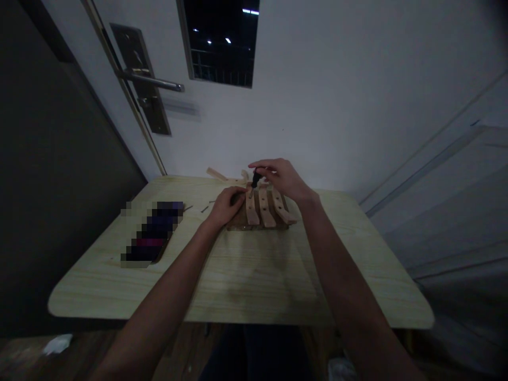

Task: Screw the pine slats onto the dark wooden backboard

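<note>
My right hand is closed around the black handle of a small screwdriver. Its tip points down at the leftmost of three pale wooden pieces, near a dark hole. The pieces, each with dark holes and a bent front end, lie side by side across a brown board. My left hand rests at the board's left side, its fingertips gripping the leftmost piece near its far end. Loose screws lie left of that hand. The far end of the board is partly hidden by my right hand.
A phone, partly pixelated, lies on the left of the pale wooden table. Behind the board are more loose wooden strips. A white door with a metal handle and a dark window stands against the table's far edge.
</note>
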Available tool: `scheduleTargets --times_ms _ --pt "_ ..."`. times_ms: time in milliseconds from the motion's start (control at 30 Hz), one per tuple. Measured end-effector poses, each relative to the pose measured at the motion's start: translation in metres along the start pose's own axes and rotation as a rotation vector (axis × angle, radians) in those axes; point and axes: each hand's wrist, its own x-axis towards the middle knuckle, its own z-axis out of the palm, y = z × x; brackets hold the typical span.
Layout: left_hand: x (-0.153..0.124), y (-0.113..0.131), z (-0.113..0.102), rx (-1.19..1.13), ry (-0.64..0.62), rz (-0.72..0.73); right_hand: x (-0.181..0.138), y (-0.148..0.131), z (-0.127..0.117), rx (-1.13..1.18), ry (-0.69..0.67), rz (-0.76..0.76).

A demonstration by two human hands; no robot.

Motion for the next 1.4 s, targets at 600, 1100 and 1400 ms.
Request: scheduleTargets --times_ms 600,1100,1400 --pt "0.003 0.000 0.001 -0.013 0.008 0.137 0.001 0.006 0.006 -0.120 0.140 -0.037" --pt "0.001 0.002 0.002 -0.015 0.004 0.088 -0.004 -0.016 0.019 -0.300 0.056 0.043" --pt "0.003 -0.002 0.003 -0.012 0.007 0.072 0.000 -0.029 0.018 -0.370 0.002 0.052"
